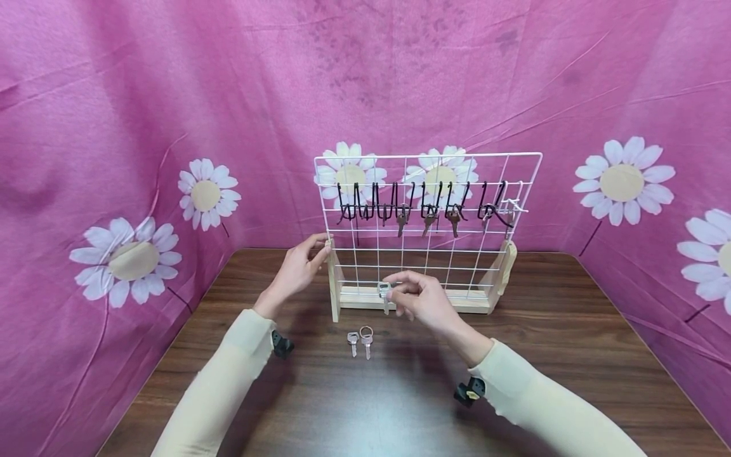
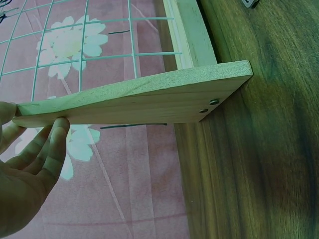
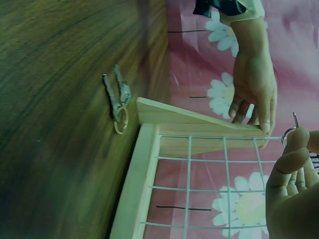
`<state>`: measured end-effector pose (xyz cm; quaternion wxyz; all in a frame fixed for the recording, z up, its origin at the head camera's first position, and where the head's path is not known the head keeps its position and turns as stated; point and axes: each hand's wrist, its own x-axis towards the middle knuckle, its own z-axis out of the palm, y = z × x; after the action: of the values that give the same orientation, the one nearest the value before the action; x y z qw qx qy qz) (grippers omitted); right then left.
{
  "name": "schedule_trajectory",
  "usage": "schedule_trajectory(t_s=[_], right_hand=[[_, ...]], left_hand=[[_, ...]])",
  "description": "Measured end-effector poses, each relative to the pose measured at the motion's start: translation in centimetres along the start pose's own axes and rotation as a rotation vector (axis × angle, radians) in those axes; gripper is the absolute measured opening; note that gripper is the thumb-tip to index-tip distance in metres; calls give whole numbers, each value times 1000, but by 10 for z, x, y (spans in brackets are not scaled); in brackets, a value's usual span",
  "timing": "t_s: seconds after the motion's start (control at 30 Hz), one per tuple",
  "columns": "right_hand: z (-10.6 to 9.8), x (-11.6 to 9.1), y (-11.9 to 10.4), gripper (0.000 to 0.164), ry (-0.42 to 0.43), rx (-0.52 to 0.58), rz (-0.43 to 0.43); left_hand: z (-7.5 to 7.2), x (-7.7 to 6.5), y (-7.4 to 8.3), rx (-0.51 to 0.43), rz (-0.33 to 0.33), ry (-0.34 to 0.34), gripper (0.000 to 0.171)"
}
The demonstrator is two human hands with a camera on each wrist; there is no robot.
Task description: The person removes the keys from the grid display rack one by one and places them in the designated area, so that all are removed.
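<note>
My left hand (image 1: 298, 269) grips the upper end of the rack's wooden side panel (image 2: 124, 99), its thumb and fingers on opposite faces. With my right hand (image 1: 425, 298) I pinch a key (image 1: 385, 304) in front of the lower part of the white wire grid (image 1: 358, 257); part of a ring shows beside the fingertips in the right wrist view. Two more keys, a left one (image 1: 353, 343) and a right one (image 1: 367, 346) with a ring, lie on the table before the rack. Black hooks (image 1: 365, 209) line the grid, and several keys (image 1: 429, 222) hang on its middle and right ones.
A dark wood table (image 1: 371, 406) carries the rack, whose wooden base bar (image 1: 360, 301) runs along the bottom. A white hook (image 1: 516, 204) sits at the grid's right end. Close behind the table hangs a pink cloth (image 1: 274, 95) with daisies.
</note>
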<state>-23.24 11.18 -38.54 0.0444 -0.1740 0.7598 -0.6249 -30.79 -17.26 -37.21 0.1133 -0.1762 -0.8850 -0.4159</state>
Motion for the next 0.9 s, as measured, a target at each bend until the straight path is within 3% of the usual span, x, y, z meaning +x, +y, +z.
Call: schedule_trajectory(t_s=[0.9], right_hand=[[12,-2,41,34,-51,43,195]], left_hand=[[-1,-1,3,13,4,4,36]])
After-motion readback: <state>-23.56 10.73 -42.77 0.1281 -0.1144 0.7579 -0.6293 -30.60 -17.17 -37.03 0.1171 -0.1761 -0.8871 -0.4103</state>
